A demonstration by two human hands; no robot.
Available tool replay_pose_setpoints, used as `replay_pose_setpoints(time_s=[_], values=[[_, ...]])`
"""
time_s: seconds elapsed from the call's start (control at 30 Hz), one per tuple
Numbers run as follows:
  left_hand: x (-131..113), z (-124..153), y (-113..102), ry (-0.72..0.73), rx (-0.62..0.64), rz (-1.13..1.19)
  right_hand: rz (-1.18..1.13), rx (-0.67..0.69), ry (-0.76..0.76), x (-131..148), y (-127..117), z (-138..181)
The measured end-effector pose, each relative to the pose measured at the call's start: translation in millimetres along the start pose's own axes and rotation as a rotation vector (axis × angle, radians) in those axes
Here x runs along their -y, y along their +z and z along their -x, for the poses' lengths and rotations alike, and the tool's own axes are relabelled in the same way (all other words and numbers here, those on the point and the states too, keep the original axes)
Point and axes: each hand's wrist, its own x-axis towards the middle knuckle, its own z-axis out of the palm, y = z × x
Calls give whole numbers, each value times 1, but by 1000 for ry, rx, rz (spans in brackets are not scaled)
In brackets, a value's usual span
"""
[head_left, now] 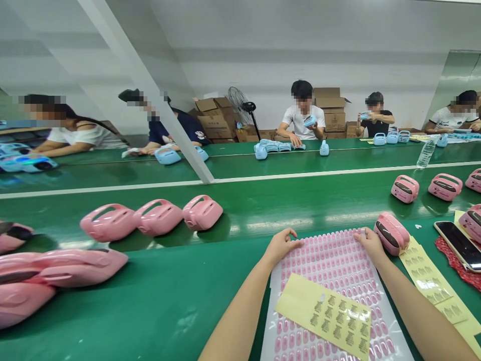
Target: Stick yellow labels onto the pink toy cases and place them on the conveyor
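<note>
A white sheet [270,326] covered in rows of small pink oval stickers lies in front of me. At its far left corner my left hand [281,247] is closed, with the edge between thumb and fingers. My right hand [370,243] pinches the far right corner. Across the sheet's lower middle rests a yellow label sheet [326,316] printed with small dark text blocks. Just right of my right hand stands a pink plastic handled case [391,233] with a dark oval panel, apart from the fingers.
Pink cases [203,212] stand in a row to the left, with more [75,268] near the front. At right are yellow label strips [432,281], a phone [460,245] on red material and a water bottle [426,153]. Across the green bench [169,291], several people handle blue cases [168,155].
</note>
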Motion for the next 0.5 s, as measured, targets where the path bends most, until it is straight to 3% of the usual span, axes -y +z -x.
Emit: replay_pose_setpoints(time_s=[0.27,0.4,0.5], values=[[-3,-11,8,-9,-91,-91,212,-140,-36,-18,0,-8],[-13,14,10,30,-230,-190,326,-178,-98,-24,-1,-7],[-17,50,24,124,-199,-242,398,-186,-164,-27,-1,-7]])
